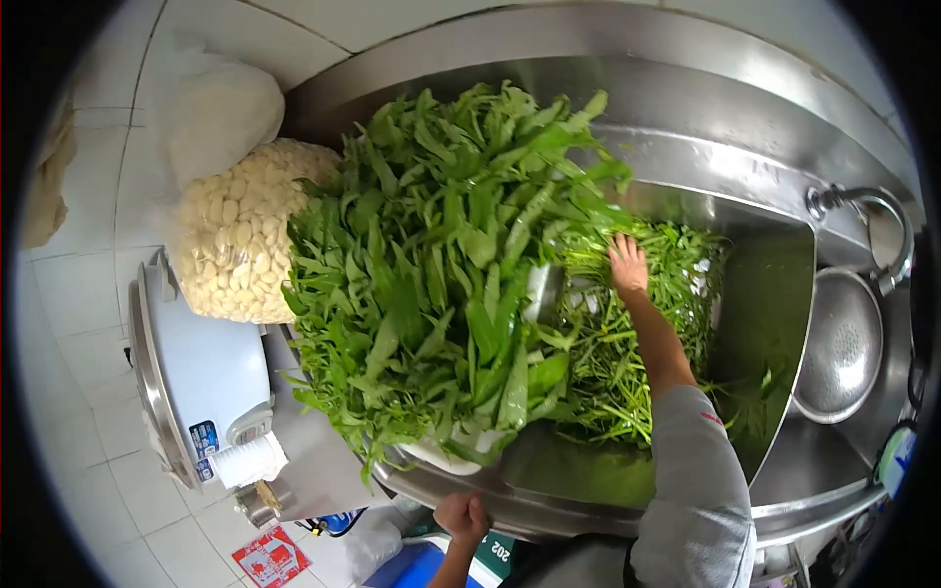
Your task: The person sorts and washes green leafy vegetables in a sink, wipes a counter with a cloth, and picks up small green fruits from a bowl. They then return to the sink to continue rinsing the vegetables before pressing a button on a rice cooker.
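A big heap of long-leaved green vegetables (pixel 421 265) is piled over the left side of the steel sink (pixel 784 294). More leafy stalks (pixel 613 363) lie lower down inside the basin. My right hand (pixel 627 265) reaches across the basin and rests on these stalks, back of the hand up, fingers stretched and slightly apart. It touches the greens without wrapping round them. Beside the sink's front rim, my left hand (pixel 461 516) is curled into a fist, with nothing visible in it. A light-coloured container edge (pixel 446 453) shows under the heap.
A clear bag of peeled garlic cloves (pixel 245 230) stands left of the heap. At the right are a curved faucet (pixel 897 235) and a metal colander (pixel 838 343) in a second basin. A white-lidded chest (pixel 206 343) and a paper roll (pixel 250 461) are at the left.
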Available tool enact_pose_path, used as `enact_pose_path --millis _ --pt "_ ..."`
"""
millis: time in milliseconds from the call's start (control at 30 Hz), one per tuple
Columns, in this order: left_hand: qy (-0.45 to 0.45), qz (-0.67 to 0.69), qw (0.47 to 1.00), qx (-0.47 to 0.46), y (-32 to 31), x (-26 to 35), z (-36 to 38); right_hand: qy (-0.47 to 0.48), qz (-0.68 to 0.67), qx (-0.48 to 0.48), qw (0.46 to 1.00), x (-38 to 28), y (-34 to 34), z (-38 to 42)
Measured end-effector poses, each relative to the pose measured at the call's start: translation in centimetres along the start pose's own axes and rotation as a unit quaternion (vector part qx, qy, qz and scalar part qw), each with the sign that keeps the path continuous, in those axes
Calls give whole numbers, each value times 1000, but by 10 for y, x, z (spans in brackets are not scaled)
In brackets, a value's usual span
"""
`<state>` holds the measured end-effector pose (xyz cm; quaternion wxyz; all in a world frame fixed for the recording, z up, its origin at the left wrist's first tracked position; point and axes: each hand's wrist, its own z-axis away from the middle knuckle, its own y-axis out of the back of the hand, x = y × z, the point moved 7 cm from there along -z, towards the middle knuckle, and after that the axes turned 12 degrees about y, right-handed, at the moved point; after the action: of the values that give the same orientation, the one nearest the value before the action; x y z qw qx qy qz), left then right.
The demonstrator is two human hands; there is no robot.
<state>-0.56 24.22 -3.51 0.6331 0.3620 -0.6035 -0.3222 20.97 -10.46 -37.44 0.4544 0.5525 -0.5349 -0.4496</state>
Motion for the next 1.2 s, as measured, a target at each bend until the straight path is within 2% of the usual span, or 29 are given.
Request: enact_pose_path --millis 67,133,233,300,400,433,467,533,567,600,667,733,767,800,900,933,1000,1033,1067,1133,1200 --pt "-3 -16 1000 11 3 -1 0 7 -57 -121 991 14 -6 -12" --pt "4 -19 1000 -5 1 -3 -1 45 -106 -116 986 21 7 -21" --pt "-12 -5 1000 -4 0 1 -4 50 -152 -76 984 34 46 -18" --pt "-17 -3 1000 -4 -1 3 -6 39 -232 59 970 46 82 -16" --pt "-16 -2 1000 -7 0 4 -4 43 -215 38 975 51 77 -9" --pt "-16 3 1000 -10 -1 4 -4 81 -162 29 983 43 73 -12" --pt "-18 1 1000 -12 -2 4 -3 77 -162 30 983 38 68 -12" --pt "-22 -22 999 -16 -2 1 -2 161 -113 45 979 1 73 -17" --pt "-22 -28 999 -19 -2 1 -2 176 -164 -42 970 -17 53 -13" --pt "-24 -34 999 -16 -2 1 -2 206 -194 -89 955 -38 38 -12" --pt "-19 -48 999 -10 -1 0 0 140 -135 -169 966 -50 10 -8" --pt "-25 -35 999 -6 -2 -1 -1 31 -97 -192 976 -48 -44 2" --pt "-17 -46 999 -3 -2 -2 -1 25 -84 -206 975 -52 -49 6" --pt "-13 -39 999 -6 -4 -3 -2 37 -60 -152 986 -54 -56 9" --pt "-10 -24 1000 -7 1 -3 -1 86 -73 -185 976 -52 -44 5" --pt "-12 -13 1000 -13 -1 -2 -2 63 -138 -139 979 -46 -30 -1" --pt "-27 -8 1000 5 -2 -1 -3 104 -187 -20 977 -32 18 -4" --pt "-22 -9 1000 3 -1 1 -3 109 -208 -35 971 -25 33 -4" --pt "-20 -11 1000 1 0 3 -4 107 -204 -34 972 -18 42 -5" --pt "-30 -14 999 1 -1 6 -4 108 -193 43 974 -3 61 -11" --pt "-8 -18 1000 -14 -2 4 -4 38 -205 25 978 1 44 -22"
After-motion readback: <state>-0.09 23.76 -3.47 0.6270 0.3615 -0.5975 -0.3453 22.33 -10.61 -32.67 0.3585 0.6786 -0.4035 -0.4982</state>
